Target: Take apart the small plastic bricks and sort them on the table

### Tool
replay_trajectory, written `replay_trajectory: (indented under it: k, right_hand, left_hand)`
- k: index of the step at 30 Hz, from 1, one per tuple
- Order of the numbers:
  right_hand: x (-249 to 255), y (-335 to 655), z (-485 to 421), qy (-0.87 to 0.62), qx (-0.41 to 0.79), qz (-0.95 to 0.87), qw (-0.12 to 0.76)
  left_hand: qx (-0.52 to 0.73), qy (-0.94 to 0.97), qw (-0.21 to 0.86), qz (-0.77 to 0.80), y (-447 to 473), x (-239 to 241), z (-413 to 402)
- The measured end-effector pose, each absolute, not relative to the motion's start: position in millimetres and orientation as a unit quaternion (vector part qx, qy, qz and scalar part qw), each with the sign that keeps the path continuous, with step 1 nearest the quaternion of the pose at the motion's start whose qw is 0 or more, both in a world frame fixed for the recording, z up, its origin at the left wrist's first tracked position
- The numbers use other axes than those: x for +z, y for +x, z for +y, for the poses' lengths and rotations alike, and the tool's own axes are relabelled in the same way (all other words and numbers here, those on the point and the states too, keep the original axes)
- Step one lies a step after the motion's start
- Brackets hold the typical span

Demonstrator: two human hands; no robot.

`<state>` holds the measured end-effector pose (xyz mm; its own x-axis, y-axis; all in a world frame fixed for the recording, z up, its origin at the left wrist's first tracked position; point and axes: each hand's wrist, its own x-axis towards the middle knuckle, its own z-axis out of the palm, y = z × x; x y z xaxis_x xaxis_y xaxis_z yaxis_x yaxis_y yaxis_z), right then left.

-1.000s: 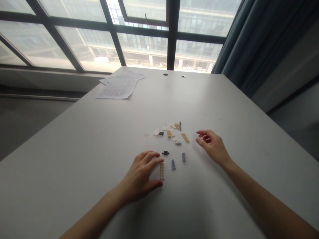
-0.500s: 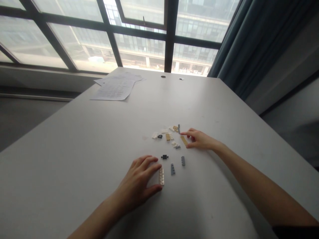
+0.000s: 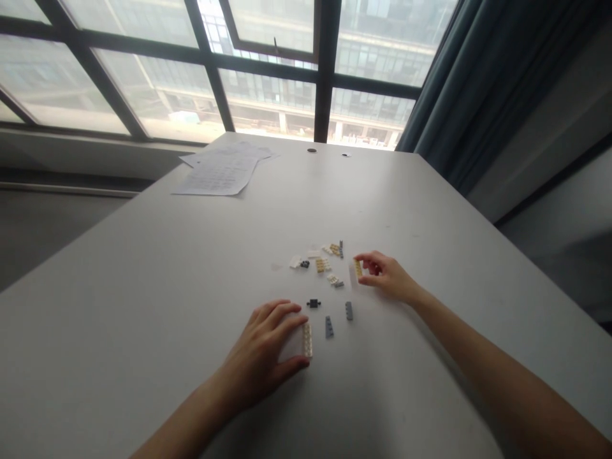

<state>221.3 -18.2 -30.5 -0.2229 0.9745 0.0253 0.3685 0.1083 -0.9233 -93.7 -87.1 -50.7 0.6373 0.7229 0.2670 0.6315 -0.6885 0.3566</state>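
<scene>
My left hand (image 3: 265,354) rests on the white table (image 3: 143,306), its thumb and forefinger closed on the two ends of a long cream plate (image 3: 306,339) that lies flat. My right hand (image 3: 387,275) pinches a tan plate (image 3: 357,268) and holds it just off the table. Between the hands lie two small grey plates (image 3: 329,326) (image 3: 349,310) and a black piece with pins (image 3: 313,303). A small scatter of tan, white and grey pieces (image 3: 323,262) lies just beyond.
Printed paper sheets (image 3: 215,175) lie at the table's far left. Two small round dark marks (image 3: 312,150) sit near the far edge, under the window. A dark curtain (image 3: 444,95) hangs at the right.
My right hand reached left to the tan plate, closed on it and raised it off the table. My left hand has stayed on the cream plate.
</scene>
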Motion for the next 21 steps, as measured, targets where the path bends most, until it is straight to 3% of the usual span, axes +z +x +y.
replay_trajectory:
  k: [3,7,14,21]
  right_hand:
    - [-23,206,-49,-0.398,0.626,-0.465,0.482]
    - [-15,184,-84,-0.25,0.769,-0.303,0.505]
    - [-22,173,-101,-0.184,0.824,-0.228,0.485]
    - [-25,163,-111,-0.191,0.818,-0.265,0.473]
  left_hand:
    - [0.245,0.887,0.099,0.379,-93,-49,-87]
    - [0.303,0.875,0.069,0.371,-89,-47,-87]
    - [0.346,0.869,0.034,0.352,-85,-42,-90]
    - [0.392,0.871,0.015,0.297,-53,-13,-100]
